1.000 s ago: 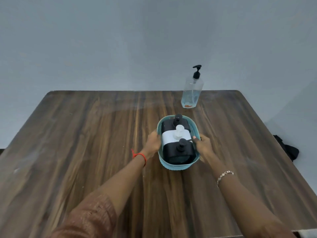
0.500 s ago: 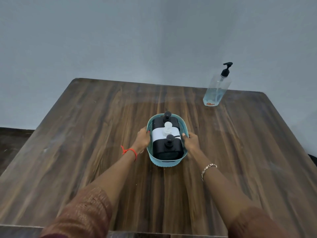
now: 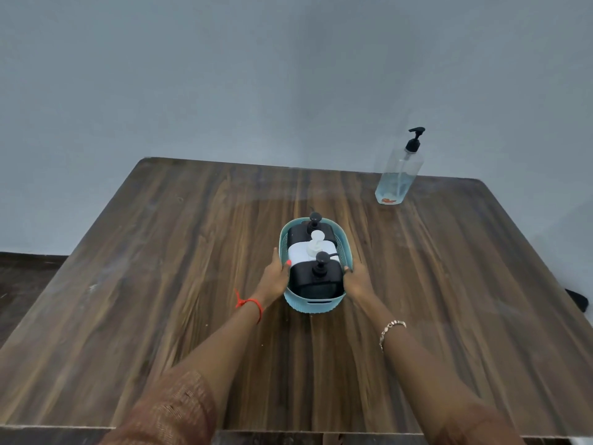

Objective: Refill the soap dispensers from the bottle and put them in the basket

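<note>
A teal oval basket [image 3: 316, 305] stands in the middle of the wooden table [image 3: 160, 268]. Inside it are three pump dispensers in a row: a black one [image 3: 316, 277] nearest me, a white one [image 3: 301, 250] in the middle and a black one [image 3: 303, 231] at the far end. My left hand [image 3: 275, 279] grips the basket's left side with the thumb over the rim. My right hand [image 3: 356, 279] grips its right side. A clear refill bottle [image 3: 398, 175] with a black pump and a little bluish liquid stands at the table's far right.
A grey wall runs behind the table's far edge. A dark object [image 3: 577, 298] lies on the floor past the right edge. Dark floor shows at the left.
The view has swung, so the bottle now appears farther to the right. Both hands stay on the basket's sides, and the basket appears to have shifted left, away from the bottle.
</note>
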Demonstrator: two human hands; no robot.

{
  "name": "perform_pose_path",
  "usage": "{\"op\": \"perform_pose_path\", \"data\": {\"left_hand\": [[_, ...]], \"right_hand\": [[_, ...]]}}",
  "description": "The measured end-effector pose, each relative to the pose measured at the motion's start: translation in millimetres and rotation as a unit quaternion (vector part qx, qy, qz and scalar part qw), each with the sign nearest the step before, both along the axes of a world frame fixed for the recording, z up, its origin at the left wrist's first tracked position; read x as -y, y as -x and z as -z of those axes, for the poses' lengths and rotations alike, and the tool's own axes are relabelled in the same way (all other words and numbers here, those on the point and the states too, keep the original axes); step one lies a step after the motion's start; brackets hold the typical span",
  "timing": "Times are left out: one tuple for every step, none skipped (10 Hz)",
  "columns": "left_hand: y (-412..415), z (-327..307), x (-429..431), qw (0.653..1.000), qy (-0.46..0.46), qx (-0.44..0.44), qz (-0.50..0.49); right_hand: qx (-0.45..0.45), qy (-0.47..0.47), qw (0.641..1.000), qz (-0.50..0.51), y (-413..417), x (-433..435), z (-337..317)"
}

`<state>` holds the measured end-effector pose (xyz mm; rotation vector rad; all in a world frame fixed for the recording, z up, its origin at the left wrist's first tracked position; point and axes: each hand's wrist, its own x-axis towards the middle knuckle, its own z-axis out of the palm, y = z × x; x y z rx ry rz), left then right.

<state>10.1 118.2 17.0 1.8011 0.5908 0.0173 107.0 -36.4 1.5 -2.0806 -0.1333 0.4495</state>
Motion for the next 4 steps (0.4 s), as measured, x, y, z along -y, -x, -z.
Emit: {"op": "perform_pose_path", "data": {"left_hand": [[15, -4, 4, 0.998, -0.040, -0.023, 0.041], [27, -5, 7, 0.994, -0.070, -0.041, 0.073], [42, -9, 16, 0.995, -0.087, -0.025, 0.051], [59, 5, 34, 0.981, -0.192, -0.013, 0.026]], "right_hand": [[0.010, 0.002, 1.000, -0.016, 15, 7, -6], [0.023, -0.002, 0.999, -0.038, 33, 18, -14], [0.093, 0.018, 0.995, -0.029, 56, 30, -23], [0.143, 0.089, 0.985, -0.042, 79, 45, -15]]}}
